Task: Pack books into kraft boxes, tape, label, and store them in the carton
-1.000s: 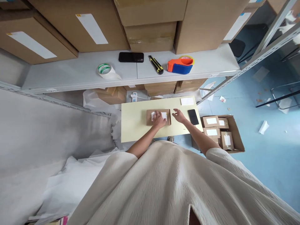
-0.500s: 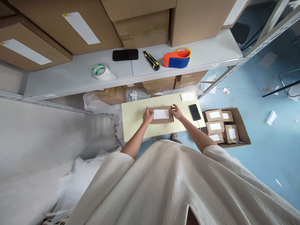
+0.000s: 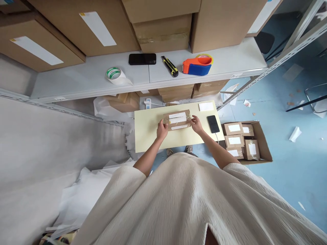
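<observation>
A small cardboard box (image 3: 178, 124) is tilted over the pale yellow table (image 3: 145, 136), held at both ends. Clear tape shines at its ends. A white label (image 3: 178, 117), with a dark line across it, is on the upper face, and another white label (image 3: 179, 127) shows on the side facing me. My left hand (image 3: 161, 130) is closed on the left end, thumb towards me. My right hand (image 3: 196, 124) grips the right end near the lower corner, its fingertips partly hidden behind the box.
On the table's right are a phone (image 3: 213, 124) with a cable and white paper (image 3: 205, 106). The shelf (image 3: 89, 81) above holds a tape roll (image 3: 114, 74), phone (image 3: 142, 59), utility knife (image 3: 169, 66) and tape dispenser (image 3: 198, 65). An open carton (image 3: 264, 143) of labelled boxes stands at right.
The box has been turned in my hands: one plain label faced up before, and now a taped face with a lined label shows, with a second label below. The view has shifted slightly.
</observation>
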The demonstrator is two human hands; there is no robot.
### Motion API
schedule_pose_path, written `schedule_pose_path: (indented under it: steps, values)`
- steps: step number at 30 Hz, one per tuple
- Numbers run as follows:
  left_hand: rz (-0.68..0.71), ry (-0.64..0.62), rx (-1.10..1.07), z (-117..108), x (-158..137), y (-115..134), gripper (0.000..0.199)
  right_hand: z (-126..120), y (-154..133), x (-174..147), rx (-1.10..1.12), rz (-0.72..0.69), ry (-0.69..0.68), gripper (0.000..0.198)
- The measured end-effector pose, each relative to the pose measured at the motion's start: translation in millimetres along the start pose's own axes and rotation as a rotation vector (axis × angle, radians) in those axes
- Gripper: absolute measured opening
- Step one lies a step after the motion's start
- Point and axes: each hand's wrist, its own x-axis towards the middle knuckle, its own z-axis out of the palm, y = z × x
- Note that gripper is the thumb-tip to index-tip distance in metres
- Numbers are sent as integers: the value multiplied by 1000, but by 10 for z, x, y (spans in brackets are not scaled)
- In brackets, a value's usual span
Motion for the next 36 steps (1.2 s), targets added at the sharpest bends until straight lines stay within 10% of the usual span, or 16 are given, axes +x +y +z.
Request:
schedule_pose_path:
  steps: [5,10,21,31,36]
  values:
    - [214,82,217,34,-144,54,61,22,127,-14,-102,-48,-14,88]
    - [521,-103,336,196,-171,285,72,-58,337,-37,-51,-85,-17,78]
    - [458,-49,355,370,-214,591,67,-605,1243,-69,-538,97,106,54]
    - [728,-171,189,828,-271,1351,52,-741,1221,167,-522,44,79,47]
    - [648,-279,19,1234,-76,1634,58,-958,1091,604,-550,-3,74,46]
